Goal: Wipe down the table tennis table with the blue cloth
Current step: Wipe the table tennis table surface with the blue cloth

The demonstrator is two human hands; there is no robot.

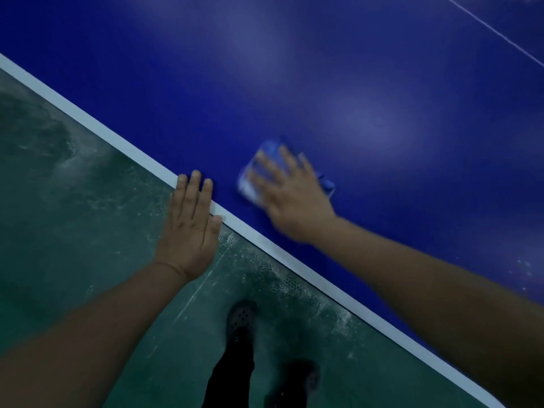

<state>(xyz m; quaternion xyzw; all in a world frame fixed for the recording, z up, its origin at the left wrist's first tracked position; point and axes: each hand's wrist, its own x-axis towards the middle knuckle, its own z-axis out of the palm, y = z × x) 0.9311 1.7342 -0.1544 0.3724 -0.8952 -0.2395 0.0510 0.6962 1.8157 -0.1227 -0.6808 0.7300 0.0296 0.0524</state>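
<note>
The blue table tennis table [338,83] fills the upper right, with a white border line running diagonally along its near edge. A folded blue cloth [266,154] lies on the table close to that edge. My right hand [290,195] presses flat on the cloth with its fingers spread and is blurred by motion. My left hand [191,225] rests flat, its straight fingertips on the white edge of the table, the palm out over the floor.
A dusty green floor [73,201] lies to the lower left of the table edge. My legs in dark trousers and dark perforated shoes [241,322] stand by the table. A thin white centre line [497,33] crosses the far right of the table.
</note>
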